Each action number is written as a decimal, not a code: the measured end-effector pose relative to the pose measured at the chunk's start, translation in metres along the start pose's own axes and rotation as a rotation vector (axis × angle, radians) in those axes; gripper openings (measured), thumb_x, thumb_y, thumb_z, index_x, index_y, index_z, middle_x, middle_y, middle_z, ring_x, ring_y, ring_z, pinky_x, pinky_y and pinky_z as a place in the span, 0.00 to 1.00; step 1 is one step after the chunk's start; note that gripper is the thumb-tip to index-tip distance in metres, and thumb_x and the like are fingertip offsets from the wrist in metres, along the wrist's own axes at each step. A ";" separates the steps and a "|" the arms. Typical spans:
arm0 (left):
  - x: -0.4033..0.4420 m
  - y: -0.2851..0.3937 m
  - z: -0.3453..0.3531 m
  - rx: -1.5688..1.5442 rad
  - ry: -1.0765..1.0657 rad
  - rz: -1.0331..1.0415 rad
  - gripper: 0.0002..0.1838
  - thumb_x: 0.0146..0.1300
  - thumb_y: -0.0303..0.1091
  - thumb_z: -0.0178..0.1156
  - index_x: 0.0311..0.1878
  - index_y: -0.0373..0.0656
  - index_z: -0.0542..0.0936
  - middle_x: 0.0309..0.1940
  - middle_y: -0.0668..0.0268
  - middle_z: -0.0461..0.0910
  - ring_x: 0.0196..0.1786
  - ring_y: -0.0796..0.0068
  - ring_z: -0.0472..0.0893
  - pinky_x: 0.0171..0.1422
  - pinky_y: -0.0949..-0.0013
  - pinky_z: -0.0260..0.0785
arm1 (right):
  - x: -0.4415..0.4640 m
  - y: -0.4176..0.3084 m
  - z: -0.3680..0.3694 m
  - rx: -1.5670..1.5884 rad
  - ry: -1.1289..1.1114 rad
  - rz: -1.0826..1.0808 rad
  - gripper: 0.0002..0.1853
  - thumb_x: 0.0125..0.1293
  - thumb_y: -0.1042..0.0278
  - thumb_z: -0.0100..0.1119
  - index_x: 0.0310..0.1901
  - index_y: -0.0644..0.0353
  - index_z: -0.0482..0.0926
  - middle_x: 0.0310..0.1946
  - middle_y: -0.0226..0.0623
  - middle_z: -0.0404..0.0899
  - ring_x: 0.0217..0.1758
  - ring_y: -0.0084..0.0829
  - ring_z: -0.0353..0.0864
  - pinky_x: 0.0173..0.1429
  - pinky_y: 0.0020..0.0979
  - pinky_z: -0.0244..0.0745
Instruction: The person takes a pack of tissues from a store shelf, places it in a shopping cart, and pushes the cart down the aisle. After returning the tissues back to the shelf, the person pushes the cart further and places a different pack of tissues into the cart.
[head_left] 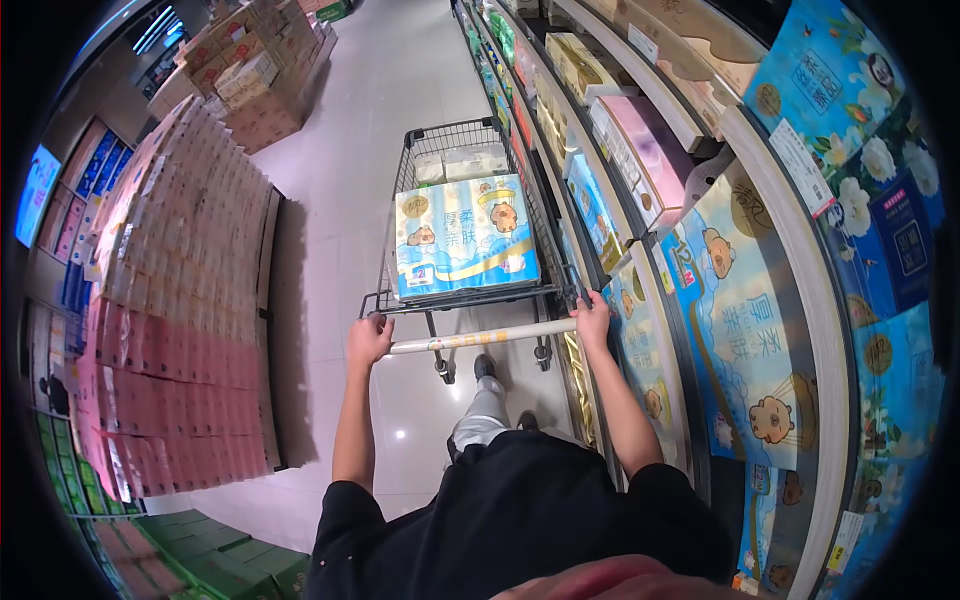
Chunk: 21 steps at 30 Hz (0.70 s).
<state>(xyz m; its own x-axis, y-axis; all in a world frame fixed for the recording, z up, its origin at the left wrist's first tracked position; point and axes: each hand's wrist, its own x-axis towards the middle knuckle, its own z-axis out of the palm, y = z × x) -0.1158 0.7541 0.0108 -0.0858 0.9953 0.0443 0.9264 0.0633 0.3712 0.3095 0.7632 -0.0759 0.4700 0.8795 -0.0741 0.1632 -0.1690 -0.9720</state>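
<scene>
A wire shopping cart stands in front of me, its pale handlebar running across just ahead of my body. My left hand is wrapped round the bar's left end, and my right hand is closed round its right end. In the basket lies a large blue and white package with cartoon bears on it. Some paler packs show behind it, near the cart's front.
Tall shelves with packaged goods run close along the right, near the cart's side. To the left rises a big stack of pink and cream packs. Brown cartons stand farther ahead on the left, with green boxes at the lower left.
</scene>
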 end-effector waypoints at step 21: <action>0.344 -0.031 -0.008 0.029 0.026 -0.042 0.17 0.54 0.48 0.55 0.29 0.43 0.80 0.24 0.57 0.80 0.32 0.56 0.80 0.40 0.57 0.72 | 0.271 -0.053 0.203 0.280 -0.142 0.104 0.15 0.53 0.83 0.48 0.45 0.70 0.70 0.32 0.37 0.73 0.26 0.31 0.79 0.34 0.28 0.75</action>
<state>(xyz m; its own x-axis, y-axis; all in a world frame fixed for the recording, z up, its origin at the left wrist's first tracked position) -0.1768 1.0942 0.0222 -0.1343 0.9895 0.0528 0.9318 0.1079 0.3465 0.2525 1.1012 -0.0894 0.3425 0.9206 -0.1874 -0.1337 -0.1497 -0.9797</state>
